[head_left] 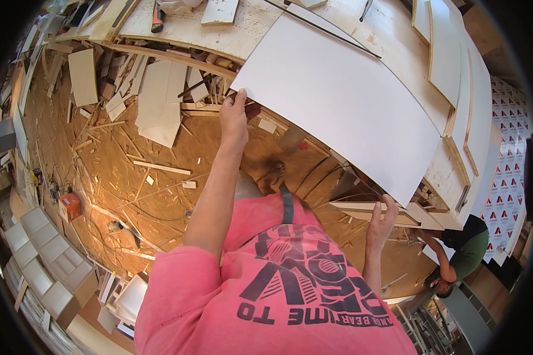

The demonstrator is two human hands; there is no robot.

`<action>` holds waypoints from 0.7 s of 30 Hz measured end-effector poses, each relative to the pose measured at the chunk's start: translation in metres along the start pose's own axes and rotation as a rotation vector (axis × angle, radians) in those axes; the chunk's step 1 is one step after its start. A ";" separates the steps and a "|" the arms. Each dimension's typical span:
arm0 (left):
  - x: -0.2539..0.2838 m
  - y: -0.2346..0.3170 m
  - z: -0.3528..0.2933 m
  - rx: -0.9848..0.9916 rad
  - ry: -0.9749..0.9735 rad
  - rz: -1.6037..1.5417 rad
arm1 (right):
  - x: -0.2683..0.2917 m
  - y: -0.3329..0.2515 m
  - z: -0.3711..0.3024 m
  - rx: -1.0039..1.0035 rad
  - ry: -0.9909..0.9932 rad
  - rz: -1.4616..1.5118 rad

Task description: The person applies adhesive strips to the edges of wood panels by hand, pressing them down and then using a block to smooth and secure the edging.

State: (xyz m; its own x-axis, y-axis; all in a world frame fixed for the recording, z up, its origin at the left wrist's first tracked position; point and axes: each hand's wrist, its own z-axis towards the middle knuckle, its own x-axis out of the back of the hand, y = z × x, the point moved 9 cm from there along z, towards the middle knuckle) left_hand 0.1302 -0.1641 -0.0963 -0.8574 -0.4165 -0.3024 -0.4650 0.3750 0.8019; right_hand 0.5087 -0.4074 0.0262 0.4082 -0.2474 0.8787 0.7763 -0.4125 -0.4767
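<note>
A large white panel (pixel 337 94) lies across the workbench, its near edge reaching past the bench toward me. My left hand (pixel 234 115) is closed on the panel's near left corner, thumb on top and fingers hidden underneath. At the near right corner, my right hand (pixel 382 222) has its fingers stretched up, the fingertips at the panel's edge and the thumb apart. A thin black strip (pixel 334 31) lies along the panel's far side. Below my right hand, a pale board (pixel 367 213) juts out under the bench.
The wooden workbench (pixel 189 41) carries an orange-and-black handled tool (pixel 157 19) and a small white board (pixel 220 10). Offcuts (pixel 160 97) litter the floor below. An orange box (pixel 70 207) stands at left. Another person (pixel 471 248) bends down at right, near patterned sheets (pixel 506 171).
</note>
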 end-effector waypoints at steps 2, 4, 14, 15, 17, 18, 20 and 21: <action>0.003 0.000 0.000 0.013 0.014 0.000 | -0.008 0.020 -0.010 -0.217 -0.008 0.251; -0.003 -0.003 0.002 0.049 -0.061 0.012 | -0.036 0.034 -0.021 -0.413 -0.015 0.589; -0.002 0.009 -0.006 0.269 -0.273 0.088 | -0.127 0.016 -0.015 -0.780 0.148 1.677; 0.000 0.007 -0.007 0.312 -0.322 0.117 | -0.128 0.017 -0.015 -0.787 0.190 1.656; 0.011 0.008 -0.010 0.378 -0.434 0.265 | -0.129 0.019 -0.011 -0.785 0.254 1.642; 0.016 0.008 -0.012 0.415 -0.497 0.349 | -0.128 0.025 -0.012 -0.782 0.291 1.648; 0.032 0.017 -0.007 0.445 -0.586 0.593 | -0.134 0.023 -0.017 -0.781 0.351 1.654; 0.038 0.024 -0.001 0.399 -0.615 0.713 | -0.134 0.023 -0.017 -0.783 0.389 1.653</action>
State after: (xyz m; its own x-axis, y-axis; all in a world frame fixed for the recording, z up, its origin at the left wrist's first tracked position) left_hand 0.0866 -0.1721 -0.0879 -0.8760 0.4660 -0.1241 0.2540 0.6647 0.7027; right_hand 0.4633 -0.3988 -0.1027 0.2151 -0.8794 -0.4247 -0.6540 0.1932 -0.7314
